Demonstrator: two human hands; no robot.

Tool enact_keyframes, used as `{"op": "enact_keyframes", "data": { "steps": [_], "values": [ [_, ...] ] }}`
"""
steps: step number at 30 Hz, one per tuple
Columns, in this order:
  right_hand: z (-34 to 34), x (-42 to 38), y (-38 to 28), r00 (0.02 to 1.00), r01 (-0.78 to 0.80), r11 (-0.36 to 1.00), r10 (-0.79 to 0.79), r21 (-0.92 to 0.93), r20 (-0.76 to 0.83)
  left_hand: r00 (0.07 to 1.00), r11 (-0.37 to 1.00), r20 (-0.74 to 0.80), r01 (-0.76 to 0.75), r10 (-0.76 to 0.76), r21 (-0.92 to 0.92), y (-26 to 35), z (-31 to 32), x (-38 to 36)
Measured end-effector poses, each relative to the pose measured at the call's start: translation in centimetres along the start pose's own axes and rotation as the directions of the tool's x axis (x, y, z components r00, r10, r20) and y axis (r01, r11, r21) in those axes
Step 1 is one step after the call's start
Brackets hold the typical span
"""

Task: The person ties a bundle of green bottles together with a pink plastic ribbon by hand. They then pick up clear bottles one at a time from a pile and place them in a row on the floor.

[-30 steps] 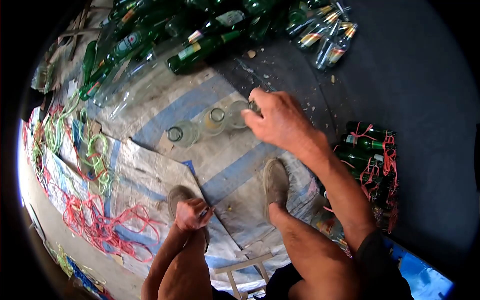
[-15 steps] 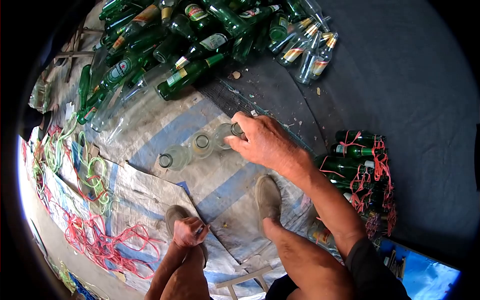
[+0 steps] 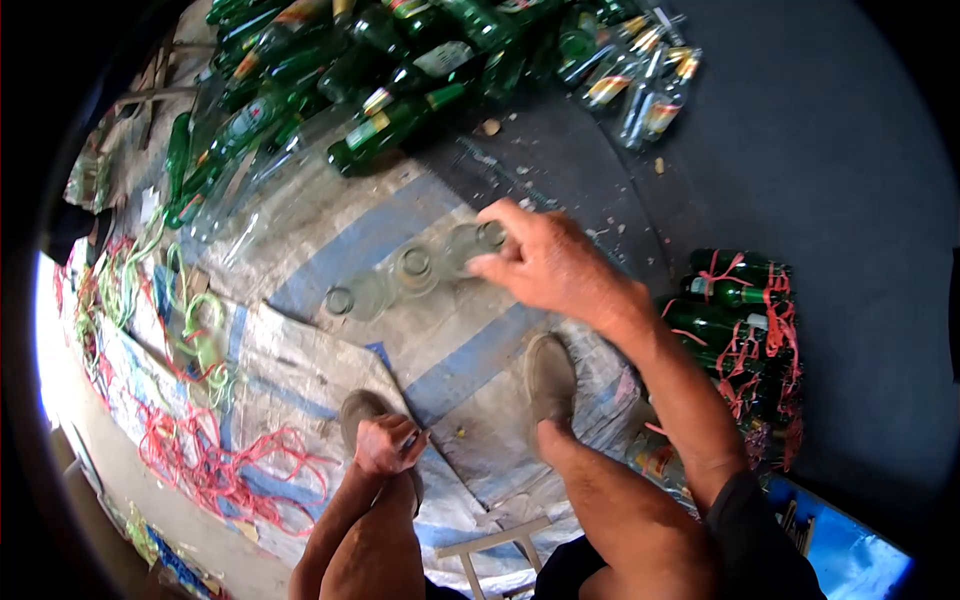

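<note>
My right hand (image 3: pixel 550 262) reaches across the mat with thumb and forefinger around the neck of a clear glass bottle (image 3: pixel 462 250). That bottle stands upright at the right end of a short row. Beside it stand a middle clear bottle (image 3: pixel 411 282) and a left clear bottle (image 3: pixel 368 295), their open mouths facing up. My left hand (image 3: pixel 388 445) rests closed near my left knee, above the shoe. Something small and dark shows between its fingers, too small to name.
A large heap of green bottles (image 3: pixel 400 120) lies ahead, with several labelled clear bottles (image 3: pixel 655 105) at its right. Green bottles tied with pink string (image 3: pixel 735 310) lie to the right. Tangled pink string (image 3: pixel 215 465) and green string (image 3: pixel 205 330) lie left on the striped sheet (image 3: pixel 480 360).
The whole view has shifted slightly, moving the bottle heap up and right. My right hand stays at the right bottle's neck, whose mouth now shows more fully. The row keeps its arrangement.
</note>
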State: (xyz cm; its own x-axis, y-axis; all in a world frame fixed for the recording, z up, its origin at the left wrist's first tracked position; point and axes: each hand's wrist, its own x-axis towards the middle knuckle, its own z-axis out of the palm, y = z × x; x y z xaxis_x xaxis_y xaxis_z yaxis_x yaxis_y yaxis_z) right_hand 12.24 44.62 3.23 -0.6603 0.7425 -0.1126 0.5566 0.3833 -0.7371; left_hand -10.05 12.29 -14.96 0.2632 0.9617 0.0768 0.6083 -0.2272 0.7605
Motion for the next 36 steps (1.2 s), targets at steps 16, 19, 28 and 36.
{"op": "enact_keyframes", "data": {
  "steps": [16, 19, 28, 36],
  "values": [
    [-2.6, 0.1, 7.5, 0.985, -0.171, 0.985, 0.171, 0.018, -0.028, 1.000, 1.000, -0.009, 0.011, -0.012, -0.019, -0.1, -0.2, 0.1],
    [-6.0, 1.3, 11.7, 0.941, -0.325, 0.934, 0.335, 0.147, -0.050, 1.000, 1.000, 0.010, 0.023, -0.023, -0.017, 0.4, -0.6, 0.4],
    [-19.1, 7.3, 20.4, 0.730, -0.292, 0.715, 0.596, 0.636, -0.335, 1.000, 1.000, 0.003, 0.005, -0.005, -0.017, 0.3, -0.6, 0.8],
    [-27.0, 12.7, 24.1, 0.637, -0.251, 0.766, 0.591, 0.592, -0.494, 1.000, 1.000, 0.014, -0.006, 0.006, -0.015, 0.0, -0.5, 1.2]
  ]
}}
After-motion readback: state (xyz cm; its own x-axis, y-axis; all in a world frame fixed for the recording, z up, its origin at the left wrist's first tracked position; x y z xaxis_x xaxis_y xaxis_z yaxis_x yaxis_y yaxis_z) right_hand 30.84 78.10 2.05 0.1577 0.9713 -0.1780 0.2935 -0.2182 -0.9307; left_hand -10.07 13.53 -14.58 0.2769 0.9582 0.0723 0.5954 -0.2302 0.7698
